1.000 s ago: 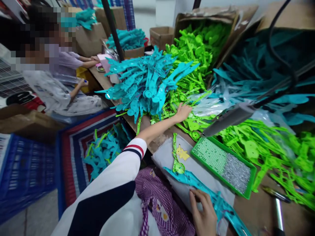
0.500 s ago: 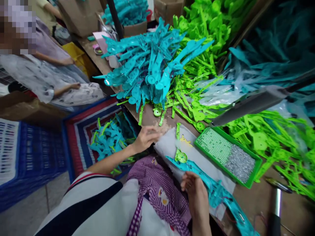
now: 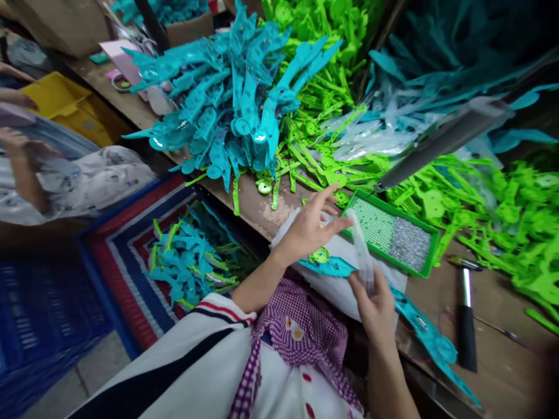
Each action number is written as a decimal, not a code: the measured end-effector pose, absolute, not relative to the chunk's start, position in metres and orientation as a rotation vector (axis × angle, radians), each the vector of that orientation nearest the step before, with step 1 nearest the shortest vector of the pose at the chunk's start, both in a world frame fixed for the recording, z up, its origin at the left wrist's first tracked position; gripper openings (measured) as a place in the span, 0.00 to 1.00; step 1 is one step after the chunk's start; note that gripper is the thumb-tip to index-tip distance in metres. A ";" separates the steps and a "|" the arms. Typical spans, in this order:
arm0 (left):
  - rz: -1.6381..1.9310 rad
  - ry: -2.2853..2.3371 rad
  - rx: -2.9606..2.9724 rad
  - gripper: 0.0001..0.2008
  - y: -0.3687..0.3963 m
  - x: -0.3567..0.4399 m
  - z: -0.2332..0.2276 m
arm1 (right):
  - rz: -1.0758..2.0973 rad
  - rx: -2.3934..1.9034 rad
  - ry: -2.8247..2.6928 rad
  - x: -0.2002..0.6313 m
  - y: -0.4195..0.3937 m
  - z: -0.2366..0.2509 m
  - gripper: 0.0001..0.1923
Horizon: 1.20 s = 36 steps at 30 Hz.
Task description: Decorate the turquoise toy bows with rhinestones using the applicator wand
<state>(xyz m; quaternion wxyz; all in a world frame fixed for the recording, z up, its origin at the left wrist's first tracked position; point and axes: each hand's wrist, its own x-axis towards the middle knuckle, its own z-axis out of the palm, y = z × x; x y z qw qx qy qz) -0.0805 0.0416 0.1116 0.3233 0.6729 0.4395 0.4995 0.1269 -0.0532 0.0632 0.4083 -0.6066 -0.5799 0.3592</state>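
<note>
My right hand (image 3: 374, 299) is closed round the lower end of a translucent whitish plastic piece (image 3: 363, 247), which stands up from the fingers and is slightly blurred. Beside its top end is my left hand (image 3: 308, 230), fingers apart and stretched toward the green tray; whether the thumb touches the piece I cannot tell. Under both hands a long teal plastic part (image 3: 419, 323) lies across a pale cloth (image 3: 336, 291), its middle hidden by my right hand. A lime-green part (image 3: 320, 255) with a round end rests against the teal part, partly covered by my left hand.
A green tray (image 3: 432, 256) holds small silvery pieces and a perforated pale-green section. Right of it lies a hammer (image 3: 466, 314). Piles of teal parts (image 3: 227, 99) and lime-green parts (image 3: 323, 70) fill the back. A grey bar (image 3: 437, 145) slants overhead. A lined crate (image 3: 131, 279) stands left, near another person's hand (image 3: 20, 145).
My right hand has moved up and right and now holds the translucent piece. My left hand has swung right over the cloth, near that piece. The view has shifted to the right.
</note>
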 end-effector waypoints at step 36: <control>1.240 1.264 0.502 0.28 -0.005 -0.136 0.023 | 1.081 -1.564 -2.157 0.047 0.114 0.020 0.15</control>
